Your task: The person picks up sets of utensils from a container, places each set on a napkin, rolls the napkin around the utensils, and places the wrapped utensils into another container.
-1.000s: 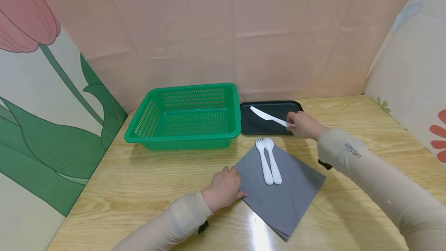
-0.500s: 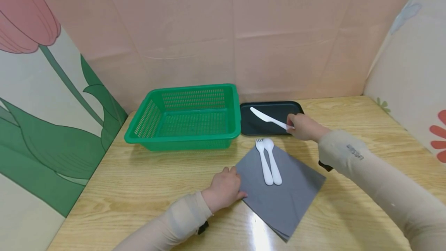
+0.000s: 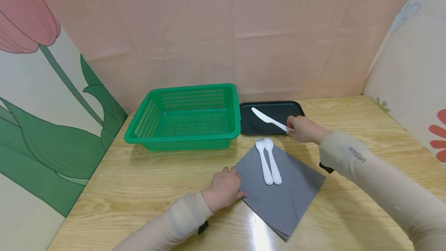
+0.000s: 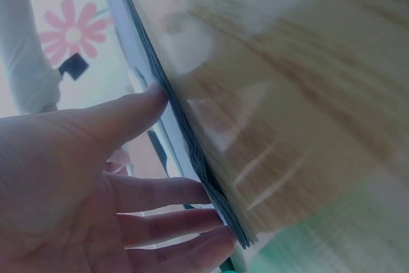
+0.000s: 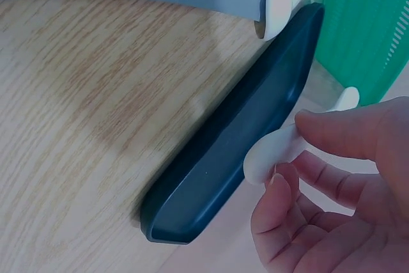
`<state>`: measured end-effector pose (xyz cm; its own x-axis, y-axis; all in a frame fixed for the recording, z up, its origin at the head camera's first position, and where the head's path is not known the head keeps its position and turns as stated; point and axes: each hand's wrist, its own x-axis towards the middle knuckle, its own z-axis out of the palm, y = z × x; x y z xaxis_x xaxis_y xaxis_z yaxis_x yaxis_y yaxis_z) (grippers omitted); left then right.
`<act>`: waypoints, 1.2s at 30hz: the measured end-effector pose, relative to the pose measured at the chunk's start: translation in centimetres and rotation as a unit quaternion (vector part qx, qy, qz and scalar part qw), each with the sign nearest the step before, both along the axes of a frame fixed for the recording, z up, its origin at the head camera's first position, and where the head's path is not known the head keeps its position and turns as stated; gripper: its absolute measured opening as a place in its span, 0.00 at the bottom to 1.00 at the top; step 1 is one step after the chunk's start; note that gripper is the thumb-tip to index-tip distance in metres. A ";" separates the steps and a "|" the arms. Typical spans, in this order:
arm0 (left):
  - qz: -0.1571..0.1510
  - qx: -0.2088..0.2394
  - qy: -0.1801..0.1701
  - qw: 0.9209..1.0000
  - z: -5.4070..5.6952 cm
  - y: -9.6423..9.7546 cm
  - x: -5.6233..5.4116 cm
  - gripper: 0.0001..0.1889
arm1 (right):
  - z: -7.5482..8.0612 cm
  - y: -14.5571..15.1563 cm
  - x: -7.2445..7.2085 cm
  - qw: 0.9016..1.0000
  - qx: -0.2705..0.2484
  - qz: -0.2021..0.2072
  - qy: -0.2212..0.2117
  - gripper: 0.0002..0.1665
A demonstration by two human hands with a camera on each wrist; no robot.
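Note:
My right hand (image 3: 306, 129) pinches a white plastic knife (image 3: 265, 118) near the end of its handle, between thumb and fingers. The knife's blade points to the back left, over the black tray (image 3: 246, 128); in the right wrist view its rounded handle end (image 5: 263, 160) faces the camera. My left hand (image 3: 223, 188) rests at the left edge of a stack of grey napkins (image 3: 292, 196). The left wrist view shows its thumb and relaxed fingers touching the stack's layered edge (image 4: 203, 171). A white fork (image 3: 263, 162) and a white spoon (image 3: 274, 162) lie side by side on the napkins.
A green plastic basket (image 3: 188, 138) with perforated sides stands at the back, left of the tray. All this is on a wood-grain table (image 3: 146, 177). A pink sheet (image 3: 278, 49) hangs behind, and flower-printed panels flank both sides.
My right hand has shifted very slightly to the right and toward me, with the knife still in its pinch. The left hand, napkins, fork and spoon stay where they were.

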<state>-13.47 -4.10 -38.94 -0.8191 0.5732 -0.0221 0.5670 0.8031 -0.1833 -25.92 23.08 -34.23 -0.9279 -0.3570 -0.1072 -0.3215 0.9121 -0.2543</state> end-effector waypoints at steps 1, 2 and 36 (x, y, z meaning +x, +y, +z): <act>-0.001 0.000 0.001 1.000 0.0 0.0 0.0 0.25 | 0.0 0.0 0.0 1.000 -0.001 0.002 0.001 0.06; -0.001 0.000 0.002 1.000 0.0 0.0 0.0 0.25 | 0.0 0.1 0.1 1.000 -0.001 0.003 0.001 0.06; 0.004 0.003 -0.016 1.000 0.2 0.1 0.0 0.24 | -0.2 0.2 1.3 1.000 -0.008 0.020 -0.001 0.07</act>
